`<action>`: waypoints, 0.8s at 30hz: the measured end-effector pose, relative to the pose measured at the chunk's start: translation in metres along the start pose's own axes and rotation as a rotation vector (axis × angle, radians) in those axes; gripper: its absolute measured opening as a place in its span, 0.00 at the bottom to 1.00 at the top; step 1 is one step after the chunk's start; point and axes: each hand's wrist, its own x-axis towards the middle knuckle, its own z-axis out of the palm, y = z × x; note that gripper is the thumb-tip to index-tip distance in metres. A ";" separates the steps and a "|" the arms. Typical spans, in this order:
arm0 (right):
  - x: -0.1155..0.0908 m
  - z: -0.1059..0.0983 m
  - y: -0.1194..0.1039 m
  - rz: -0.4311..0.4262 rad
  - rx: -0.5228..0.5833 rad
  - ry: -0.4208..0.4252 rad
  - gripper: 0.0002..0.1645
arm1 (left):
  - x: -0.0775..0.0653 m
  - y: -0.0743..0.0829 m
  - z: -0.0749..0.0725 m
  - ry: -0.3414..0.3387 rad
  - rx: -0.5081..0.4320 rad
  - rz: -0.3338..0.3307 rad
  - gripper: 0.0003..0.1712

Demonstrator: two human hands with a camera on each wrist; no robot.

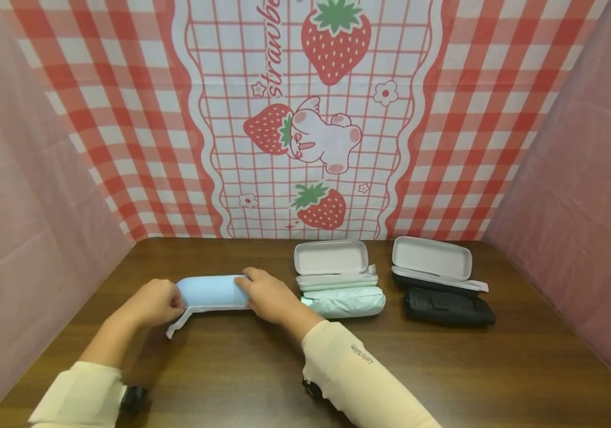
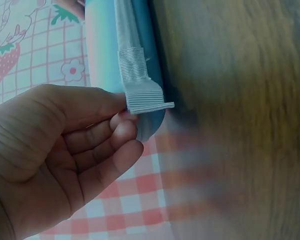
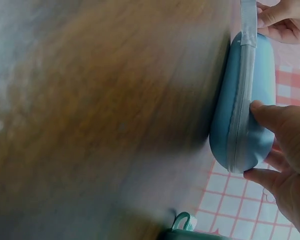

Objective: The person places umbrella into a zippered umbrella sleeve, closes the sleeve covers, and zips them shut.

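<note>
A light blue hard zip case, closed, lies lengthwise on the table at the left in the head view. At its left end my left hand pinches with thumb and curled fingers, right beside the grey fabric tab; the pinched spot is partly hidden behind that tab. My right hand grips the other end, thumb on the top by the zipper seam and fingers around the far side and the end.
To the right stand an open mint case with a folded mint umbrella before it, and an open black case with a folded black umbrella. A checked strawberry cloth hangs behind the brown table.
</note>
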 end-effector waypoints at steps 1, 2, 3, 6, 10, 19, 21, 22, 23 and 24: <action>0.000 0.000 0.000 0.001 -0.004 0.005 0.30 | 0.000 -0.001 -0.001 0.008 0.005 -0.001 0.09; -0.001 0.000 0.000 0.003 -0.011 0.007 0.30 | -0.001 -0.001 -0.001 0.016 0.008 -0.002 0.08; -0.001 0.000 0.001 0.006 -0.014 0.010 0.29 | -0.001 -0.001 -0.002 0.023 0.007 -0.004 0.07; -0.005 -0.002 0.002 0.018 -0.019 0.019 0.28 | -0.001 0.001 -0.003 0.026 -0.012 -0.010 0.06; -0.012 -0.007 0.003 0.021 -0.015 0.037 0.24 | 0.000 0.008 -0.003 0.037 -0.036 -0.012 0.06; -0.038 -0.025 0.000 -0.045 -0.042 0.036 0.20 | 0.011 0.032 0.009 0.133 -0.098 0.078 0.05; -0.047 -0.029 0.000 -0.061 -0.047 0.047 0.18 | 0.014 0.039 0.012 0.157 -0.103 0.102 0.06; -0.051 -0.031 0.001 -0.072 -0.045 0.055 0.17 | 0.015 0.042 0.014 0.169 -0.104 0.112 0.06; -0.056 -0.033 0.003 -0.083 -0.044 0.067 0.16 | 0.016 0.046 0.015 0.181 -0.106 0.121 0.06; -0.061 -0.035 0.004 -0.092 -0.037 0.078 0.16 | 0.017 0.049 0.017 0.190 -0.114 0.126 0.06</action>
